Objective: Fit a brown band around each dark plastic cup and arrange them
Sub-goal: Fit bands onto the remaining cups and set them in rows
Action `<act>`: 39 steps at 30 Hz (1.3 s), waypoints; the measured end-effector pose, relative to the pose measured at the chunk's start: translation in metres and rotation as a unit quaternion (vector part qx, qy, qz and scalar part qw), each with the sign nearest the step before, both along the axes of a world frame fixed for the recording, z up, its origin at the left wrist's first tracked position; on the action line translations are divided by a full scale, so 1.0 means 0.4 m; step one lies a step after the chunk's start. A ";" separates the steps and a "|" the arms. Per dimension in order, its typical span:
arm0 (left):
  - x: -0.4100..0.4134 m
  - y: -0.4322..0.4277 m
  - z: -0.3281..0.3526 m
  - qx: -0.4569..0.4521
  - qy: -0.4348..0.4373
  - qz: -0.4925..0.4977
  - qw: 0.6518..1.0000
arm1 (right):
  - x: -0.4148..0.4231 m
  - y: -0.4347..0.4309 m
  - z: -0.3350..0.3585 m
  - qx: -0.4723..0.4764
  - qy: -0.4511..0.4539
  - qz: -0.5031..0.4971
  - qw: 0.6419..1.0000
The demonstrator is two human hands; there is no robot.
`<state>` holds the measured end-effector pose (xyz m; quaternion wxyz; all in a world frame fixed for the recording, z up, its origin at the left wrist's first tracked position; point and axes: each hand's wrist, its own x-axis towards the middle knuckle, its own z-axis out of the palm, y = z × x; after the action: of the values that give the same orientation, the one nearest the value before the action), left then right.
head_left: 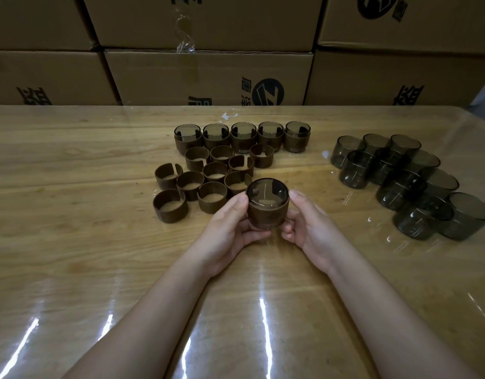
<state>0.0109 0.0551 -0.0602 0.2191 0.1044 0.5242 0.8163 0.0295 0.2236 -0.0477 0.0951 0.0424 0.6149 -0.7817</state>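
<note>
Both hands hold one dark plastic cup [267, 199] just above the table, a brown band wrapped around its lower part. My left hand [227, 228] grips its left side and my right hand [307, 225] its right side. Behind the cup lie several loose brown bands [212, 196], open-ended rings standing on the wood. Further back stands a row of several banded cups [242, 136]. Several bare dark cups [400, 176] are bunched on the right, some lying against one another.
The wooden table [85, 255] wears a glossy clear cover with bright glare streaks near me. Stacked cardboard boxes [208, 75] form a wall along the table's far edge.
</note>
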 end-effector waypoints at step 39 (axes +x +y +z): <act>-0.004 0.003 -0.015 0.071 -0.005 0.089 0.993 | 0.028 -0.044 -0.043 0.203 0.262 -0.046 0.942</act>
<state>0.0091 0.0561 -0.0661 0.1405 0.0686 0.4706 0.8684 0.0406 0.2062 -0.0651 -0.1162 -0.1171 0.7613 -0.6271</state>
